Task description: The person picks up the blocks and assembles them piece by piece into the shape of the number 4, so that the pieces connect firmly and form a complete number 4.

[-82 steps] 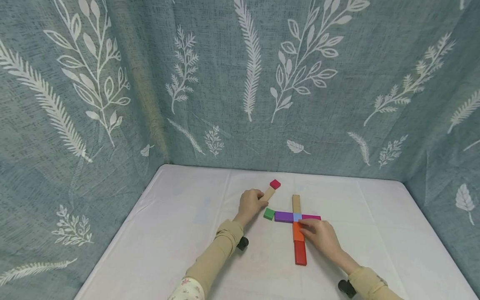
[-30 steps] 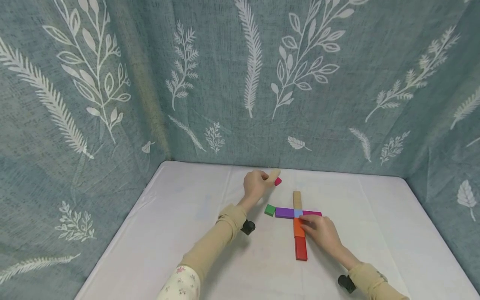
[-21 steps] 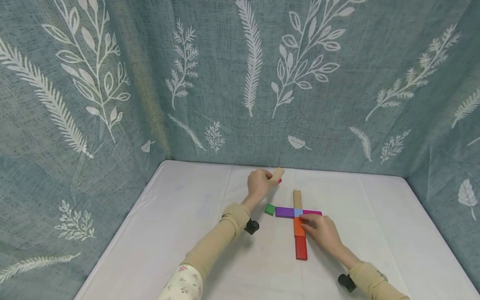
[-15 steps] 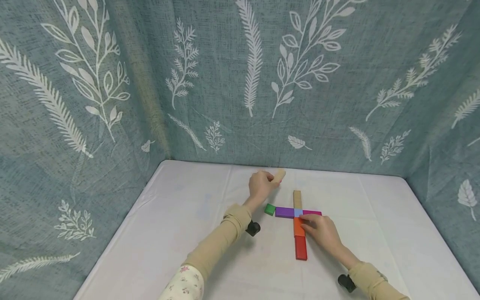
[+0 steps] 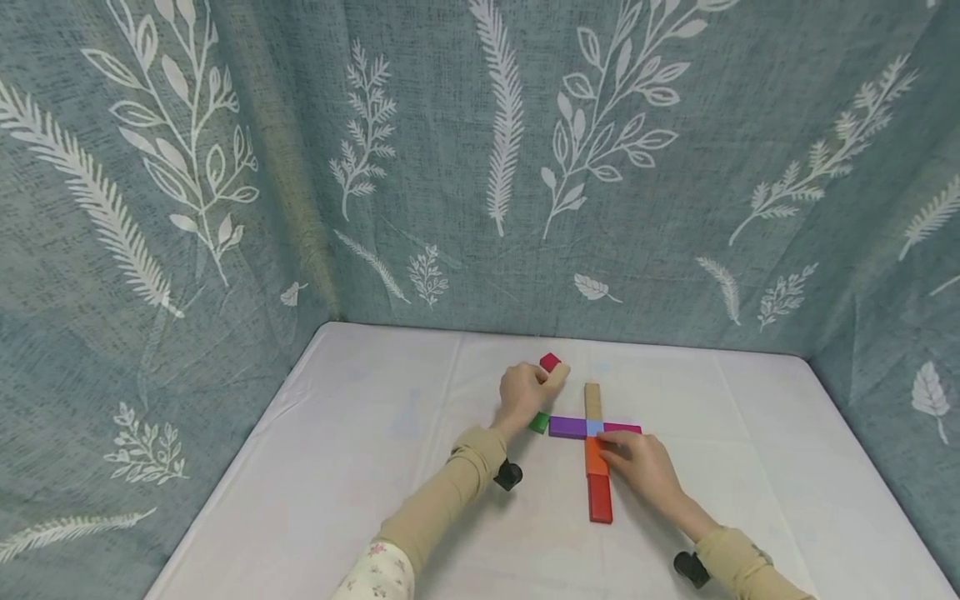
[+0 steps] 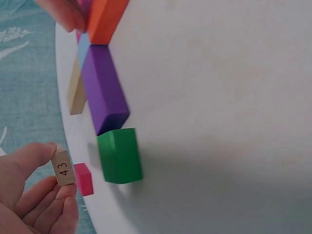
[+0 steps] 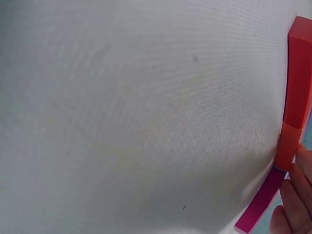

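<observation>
My left hand (image 5: 521, 393) pinches a plain wooden block (image 5: 557, 377) between thumb and fingers; the left wrist view shows "43" printed on its end. Behind it lies a crimson block (image 5: 550, 362), and a green block (image 5: 539, 423) sits below the hand, partly covered. A cross of blocks lies flat: light blue (image 5: 594, 427) at the centre, a purple block (image 5: 567, 427) to the left, a magenta block (image 5: 624, 429) to the right, a wooden block (image 5: 593, 402) above, orange (image 5: 595, 460) and red (image 5: 600, 500) blocks below. Fingertips of my right hand (image 5: 645, 467) touch the orange block near the centre.
All blocks lie on a table with a white cloth (image 5: 375, 433). A blue-green curtain (image 5: 450, 167) with white leaf patterns stands behind it and along the sides. A black wrist camera (image 5: 508, 476) hangs beneath my left sleeve.
My left hand has picked up the wooden block, carried it up over the crimson block, then back toward me, uncovering the crimson block. My right hand has stayed in place.
</observation>
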`<action>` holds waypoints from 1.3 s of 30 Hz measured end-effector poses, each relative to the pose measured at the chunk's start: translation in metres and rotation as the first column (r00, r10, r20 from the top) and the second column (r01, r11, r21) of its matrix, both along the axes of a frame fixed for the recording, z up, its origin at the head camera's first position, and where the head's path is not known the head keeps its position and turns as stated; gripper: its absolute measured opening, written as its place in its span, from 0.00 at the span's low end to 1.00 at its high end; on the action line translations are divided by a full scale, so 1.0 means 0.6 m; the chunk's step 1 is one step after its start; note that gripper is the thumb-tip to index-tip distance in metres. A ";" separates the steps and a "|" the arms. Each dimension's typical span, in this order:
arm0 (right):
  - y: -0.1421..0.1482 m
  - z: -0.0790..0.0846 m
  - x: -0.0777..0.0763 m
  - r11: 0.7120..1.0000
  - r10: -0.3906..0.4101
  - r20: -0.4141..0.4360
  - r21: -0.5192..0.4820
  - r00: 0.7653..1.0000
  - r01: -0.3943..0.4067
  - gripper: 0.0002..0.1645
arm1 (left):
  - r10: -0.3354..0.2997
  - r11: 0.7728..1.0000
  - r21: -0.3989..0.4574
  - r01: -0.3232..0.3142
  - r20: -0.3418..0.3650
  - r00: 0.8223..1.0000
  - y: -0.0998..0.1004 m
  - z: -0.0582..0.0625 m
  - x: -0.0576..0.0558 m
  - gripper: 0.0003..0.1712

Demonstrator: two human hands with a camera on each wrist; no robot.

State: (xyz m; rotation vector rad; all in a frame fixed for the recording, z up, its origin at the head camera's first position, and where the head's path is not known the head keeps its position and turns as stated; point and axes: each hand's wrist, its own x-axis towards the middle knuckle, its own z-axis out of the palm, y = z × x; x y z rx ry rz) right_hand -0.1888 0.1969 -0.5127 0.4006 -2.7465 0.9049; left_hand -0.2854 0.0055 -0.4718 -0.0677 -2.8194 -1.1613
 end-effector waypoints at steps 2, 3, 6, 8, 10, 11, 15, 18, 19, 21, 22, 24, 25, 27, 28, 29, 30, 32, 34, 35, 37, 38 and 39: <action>-0.001 -0.001 0.000 1.000 -0.006 0.009 0.001 1.000 0.006 0.18 | 0.009 1.000 0.003 -0.009 0.026 1.000 0.001 -0.005 0.004 0.11; -0.001 -0.001 0.000 1.000 -0.008 0.014 0.000 1.000 0.008 0.18 | 0.013 1.000 0.006 -0.013 0.039 0.999 0.001 -0.007 0.005 0.11; -0.001 -0.002 0.000 1.000 -0.013 0.022 0.000 1.000 0.013 0.18 | 0.017 1.000 0.010 -0.017 0.060 0.998 0.000 -0.015 0.009 0.10; -0.001 -0.002 0.000 1.000 -0.012 0.021 0.001 1.000 0.012 0.18 | 0.015 1.000 0.014 -0.015 0.054 0.998 -0.001 -0.019 0.010 0.10; -0.001 -0.002 0.000 1.000 -0.011 0.019 0.001 1.000 0.011 0.18 | 0.014 1.000 0.028 -0.015 0.042 0.999 -0.002 -0.024 0.011 0.09; -0.001 -0.002 0.000 1.000 -0.010 0.017 0.001 1.000 0.010 0.18 | 0.014 0.999 0.030 -0.015 0.035 0.999 -0.002 -0.027 0.011 0.09; -0.002 -0.001 0.001 1.000 -0.011 0.020 -0.004 1.000 0.011 0.18 | 0.018 0.999 0.040 -0.019 0.035 0.999 -0.004 -0.034 0.012 0.09; -0.002 0.000 0.000 1.000 -0.012 0.026 -0.005 1.000 0.012 0.18 | 0.020 0.999 0.030 -0.021 0.032 0.999 -0.004 -0.038 0.013 0.09; -0.001 0.000 0.000 1.000 -0.012 0.028 -0.005 1.000 0.012 0.18 | 0.021 0.999 0.026 -0.022 0.029 0.999 -0.004 -0.038 0.013 0.09; -0.001 0.000 0.000 1.000 -0.012 0.029 0.000 0.999 0.012 0.18 | 0.023 1.000 0.019 -0.024 0.025 0.999 -0.003 -0.039 0.014 0.10; -0.001 0.001 -0.001 1.000 -0.012 0.030 0.001 0.999 0.012 0.18 | 0.025 1.000 0.015 -0.025 0.022 0.999 -0.002 -0.039 0.014 0.10; -0.001 0.002 -0.001 1.000 -0.014 0.031 0.002 0.999 0.013 0.18 | 0.029 1.000 0.007 -0.029 0.023 0.999 -0.001 -0.039 0.015 0.10; -0.001 0.002 -0.001 1.000 -0.014 0.032 0.003 0.999 0.014 0.18 | 0.031 1.000 0.003 -0.031 0.025 0.999 0.000 -0.040 0.015 0.11; -0.001 0.003 0.000 1.000 -0.015 0.034 0.003 0.999 0.015 0.18 | 0.034 0.999 -0.002 -0.034 0.031 0.999 0.001 -0.040 0.015 0.11; -0.001 0.003 0.000 1.000 -0.016 0.036 0.003 0.999 0.016 0.18 | 0.036 0.999 -0.005 -0.036 0.035 0.999 0.002 -0.040 0.015 0.11; -0.001 0.004 -0.001 1.000 -0.017 0.038 0.003 0.999 0.017 0.18 | 0.038 0.999 -0.006 -0.038 0.038 0.999 0.002 -0.040 0.015 0.11; -0.001 0.004 -0.001 1.000 -0.018 0.040 0.003 0.999 0.017 0.18 | 0.041 0.999 -0.007 -0.041 0.041 0.998 0.003 -0.040 0.015 0.11; -0.002 0.004 -0.001 1.000 -0.018 0.045 0.003 0.999 0.018 0.18 | 0.048 0.999 -0.009 -0.048 0.044 0.998 0.003 -0.040 0.016 0.11; -0.002 0.004 -0.001 1.000 -0.017 0.052 0.005 0.999 0.017 0.19 | 0.055 0.998 -0.013 -0.055 0.041 0.998 0.004 -0.039 0.015 0.11; -0.001 0.004 -0.001 1.000 -0.017 0.055 0.006 0.998 0.017 0.19 | 0.058 0.998 -0.015 -0.057 0.036 0.998 0.004 -0.039 0.015 0.11; -0.001 0.004 -0.002 1.000 -0.017 0.059 0.008 0.998 0.016 0.19 | 0.062 0.998 -0.017 -0.061 0.026 0.998 0.004 -0.039 0.014 0.10; -0.001 0.004 -0.002 1.000 -0.016 0.059 0.008 0.998 0.016 0.19 | 0.063 0.998 -0.019 -0.063 0.022 0.998 0.005 -0.039 0.014 0.10; 0.000 0.004 -0.002 1.000 -0.014 0.057 0.008 0.998 0.014 0.19 | 0.065 0.998 -0.023 -0.064 0.019 0.998 0.005 -0.039 0.014 0.10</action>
